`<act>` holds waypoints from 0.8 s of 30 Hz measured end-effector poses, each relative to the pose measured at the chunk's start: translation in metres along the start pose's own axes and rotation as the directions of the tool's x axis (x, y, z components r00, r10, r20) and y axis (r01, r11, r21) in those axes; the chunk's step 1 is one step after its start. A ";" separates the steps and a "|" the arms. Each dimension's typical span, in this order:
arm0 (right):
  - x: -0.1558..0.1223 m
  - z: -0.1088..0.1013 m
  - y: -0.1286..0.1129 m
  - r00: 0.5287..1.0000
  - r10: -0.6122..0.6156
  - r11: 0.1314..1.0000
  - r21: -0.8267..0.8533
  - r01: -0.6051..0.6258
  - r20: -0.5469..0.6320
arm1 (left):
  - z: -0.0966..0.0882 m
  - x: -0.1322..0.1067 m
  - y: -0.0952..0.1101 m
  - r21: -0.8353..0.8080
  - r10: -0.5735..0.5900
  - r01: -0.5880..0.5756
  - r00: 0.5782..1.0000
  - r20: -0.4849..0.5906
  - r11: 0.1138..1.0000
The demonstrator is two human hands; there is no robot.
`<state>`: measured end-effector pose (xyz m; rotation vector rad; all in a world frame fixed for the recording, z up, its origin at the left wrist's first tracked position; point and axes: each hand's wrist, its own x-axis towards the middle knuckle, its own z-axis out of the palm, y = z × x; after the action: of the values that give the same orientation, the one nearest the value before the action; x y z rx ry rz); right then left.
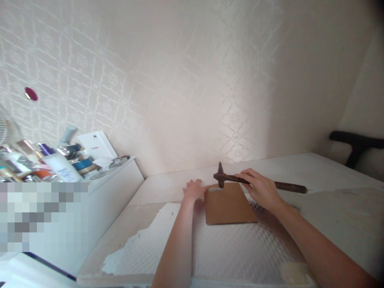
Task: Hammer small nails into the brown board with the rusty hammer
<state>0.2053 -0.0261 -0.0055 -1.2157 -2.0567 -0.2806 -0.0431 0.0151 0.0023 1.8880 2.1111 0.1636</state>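
Hammer over the brown board, a short pale row present along its far left edge.
The row reaches from near the corner to the hammer's head; the visible face beyond is plain, and how much remains cannot be told. The right hand has its fingers wrapped round the dark, slender handle; the left hand sits at the board's far left corner, whether gripping I cannot tell. Flat, matte and straight-edged, the board lies partly on a white, dimpled sheet with a ragged left edge, atop the pale surface.
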 end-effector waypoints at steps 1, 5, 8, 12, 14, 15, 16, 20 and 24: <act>0.000 0.000 0.000 1.000 -0.003 1.000 0.000 0.003 0.005 | 0.000 0.000 0.000 0.000 -0.002 0.002 1.000 0.003 1.000; 0.000 0.001 0.000 1.000 -0.004 1.000 0.004 0.004 0.003 | 0.000 0.000 0.002 0.007 -0.007 0.007 1.000 0.006 1.000; 0.000 0.002 0.001 1.000 0.001 1.000 0.003 -0.001 -0.001 | -0.001 0.000 0.002 0.006 -0.011 0.011 1.000 0.004 1.000; -0.001 0.002 0.001 1.000 -0.008 1.000 0.006 0.008 0.002 | -0.001 0.000 0.002 0.007 -0.016 0.016 1.000 0.000 1.000; -0.001 0.001 0.001 1.000 -0.001 1.000 -0.001 0.001 -0.012 | 0.000 0.000 0.002 0.008 -0.017 0.017 1.000 0.000 1.000; -0.001 0.001 0.001 1.000 -0.002 1.000 -0.005 0.002 -0.013 | 0.000 0.000 0.002 0.006 -0.016 0.016 1.000 0.000 1.000; -0.001 0.001 0.000 1.000 -0.007 1.000 -0.008 0.007 -0.010 | 0.000 0.000 0.002 0.003 -0.015 0.015 1.000 -0.001 1.000; -0.001 0.001 0.001 1.000 -0.018 1.000 -0.013 0.017 -0.017 | 0.001 0.001 0.001 -0.001 -0.016 0.016 1.000 -0.007 1.000; -0.001 0.002 0.001 1.000 -0.006 1.000 -0.022 0.006 -0.020 | 0.001 0.001 0.001 -0.001 -0.010 0.010 1.000 -0.007 1.000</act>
<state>0.2052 -0.0252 -0.0074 -1.2156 -2.0450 -0.3180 -0.0422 0.0163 0.0012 1.8783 2.1247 0.1687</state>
